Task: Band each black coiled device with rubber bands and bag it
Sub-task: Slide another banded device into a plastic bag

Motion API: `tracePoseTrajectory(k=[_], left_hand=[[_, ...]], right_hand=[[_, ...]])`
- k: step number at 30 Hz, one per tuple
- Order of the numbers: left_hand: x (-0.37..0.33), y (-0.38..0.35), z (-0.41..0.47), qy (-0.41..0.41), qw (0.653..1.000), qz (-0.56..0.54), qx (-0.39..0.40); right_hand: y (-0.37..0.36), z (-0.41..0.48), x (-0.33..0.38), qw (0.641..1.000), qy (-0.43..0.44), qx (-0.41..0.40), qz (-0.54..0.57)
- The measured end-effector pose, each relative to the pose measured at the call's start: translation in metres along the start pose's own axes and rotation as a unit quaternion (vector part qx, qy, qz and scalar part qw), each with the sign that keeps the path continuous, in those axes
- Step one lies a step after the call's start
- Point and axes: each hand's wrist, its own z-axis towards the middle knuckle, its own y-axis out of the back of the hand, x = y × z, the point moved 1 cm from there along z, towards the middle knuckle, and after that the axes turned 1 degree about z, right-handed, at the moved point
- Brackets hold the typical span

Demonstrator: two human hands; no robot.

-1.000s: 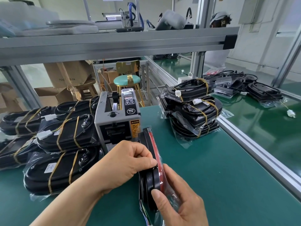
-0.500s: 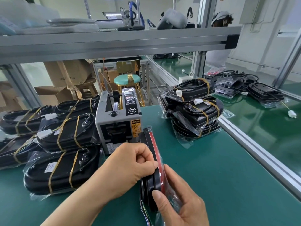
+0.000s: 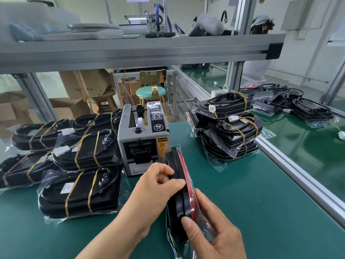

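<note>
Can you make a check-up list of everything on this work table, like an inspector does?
Surface: green mat, no spills seen.
Job's things: held device, on edge, in a clear bag; banded, bagged devices left; stack right.
Clutter: tape dispenser at centre.
Grips: left hand grips the device's top edge; right hand holds its lower end.
Cables: coloured wires trail below held device.
Surroundings: overhead shelf, stool, cardboard boxes.

device (image 3: pixel 177 205): matt black plastic, glossy red face; bag (image 3: pixel 204 226): clear glossy film; tabletop (image 3: pixel 261 202): smooth matt green
</note>
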Motion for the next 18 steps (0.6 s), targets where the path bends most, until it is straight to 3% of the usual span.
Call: tracePoseTrajectory(k=[7,12,18], left_hand=[[0.000,0.006,0.001,0.017,0.995,-0.083,0.045],[0.005,0.001,0.000,-0.023,0.999,-0.030,0.004],[0.004,0.013,-0.002,-0.011,0.995,-0.002,0.096]], right_hand=[[0.001,0.000,0.001,1.000,-0.002,-0.004,0.001],[0.000,0.000,0.002,1.000,-0.011,0.005,0.015],[0.001,0.000,0.004,1.000,-0.014,0.003,0.015]])
